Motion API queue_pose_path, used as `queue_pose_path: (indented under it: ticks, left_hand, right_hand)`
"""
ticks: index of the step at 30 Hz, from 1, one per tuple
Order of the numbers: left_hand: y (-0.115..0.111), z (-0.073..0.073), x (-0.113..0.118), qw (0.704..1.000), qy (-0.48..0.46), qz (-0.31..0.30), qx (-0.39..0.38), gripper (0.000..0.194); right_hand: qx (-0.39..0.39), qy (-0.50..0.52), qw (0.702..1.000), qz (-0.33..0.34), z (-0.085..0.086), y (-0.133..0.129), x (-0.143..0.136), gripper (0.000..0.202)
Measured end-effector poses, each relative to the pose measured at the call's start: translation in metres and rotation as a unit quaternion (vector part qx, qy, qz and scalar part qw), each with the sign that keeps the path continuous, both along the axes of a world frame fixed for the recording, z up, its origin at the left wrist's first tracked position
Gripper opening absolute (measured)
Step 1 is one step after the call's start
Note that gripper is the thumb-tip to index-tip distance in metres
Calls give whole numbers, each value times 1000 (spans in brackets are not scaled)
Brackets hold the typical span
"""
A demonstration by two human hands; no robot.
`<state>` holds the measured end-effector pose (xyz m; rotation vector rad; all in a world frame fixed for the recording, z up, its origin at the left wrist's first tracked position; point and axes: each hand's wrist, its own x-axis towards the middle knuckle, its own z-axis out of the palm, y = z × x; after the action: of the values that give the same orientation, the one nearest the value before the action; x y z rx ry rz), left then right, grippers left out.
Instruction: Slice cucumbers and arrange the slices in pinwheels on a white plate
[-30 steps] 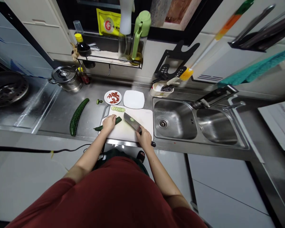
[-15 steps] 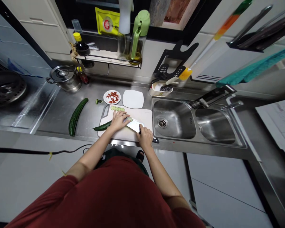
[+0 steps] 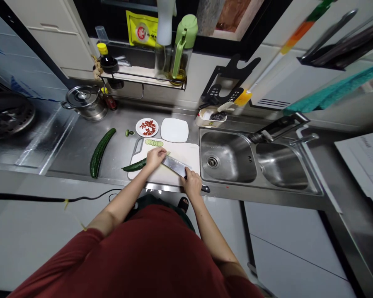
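Note:
My right hand is wrapped round the handle of a wide-bladed knife, whose blade lies over the white cutting board. My left hand has its fingertips pinched at the blade's far end, on a pale cucumber slice. Under and left of that hand lies a cut cucumber, its right end hidden by the hand. A row of overlapping slices rests at the board's top left. Another black handle sticks out at the board's lower right corner.
Behind the board stand a plate of red pieces and a square white plate. A whole cucumber and small green ends lie left. The sink is right, a steel pot back left.
My left fingers have drawn together from a spread pose over the slice. The knife blade has tilted, and my right hand has shifted slightly right and nearer to me.

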<state>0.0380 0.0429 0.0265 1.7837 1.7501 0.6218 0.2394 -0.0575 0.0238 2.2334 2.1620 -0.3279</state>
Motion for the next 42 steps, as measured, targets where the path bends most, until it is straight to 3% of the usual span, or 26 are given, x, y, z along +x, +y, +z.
queue_pose_path:
  ticks: [3,6,14,25,42]
  left_hand:
    - [16,-5,-7,997,11,73,-37,21]
    - [35,-10,-9,993,37,98,-52,18]
    - [68,-24,-2,990,87,86,-64,19]
    - [77,-37,-2,985,152,67,-45,24]
    - [77,-34,-1,978,181,82,-59,18]
  right_hand:
    - [0,4,1000,-10,-3,-2,5,48]
    - [8,11,1000,-14,-6,-3,8,47]
    - [8,20,1000,-18,-7,-2,7,45]
    - [10,33,999,-32,-6,-2,9,44]
    - [17,33,999,-27,-5,0,9,43]
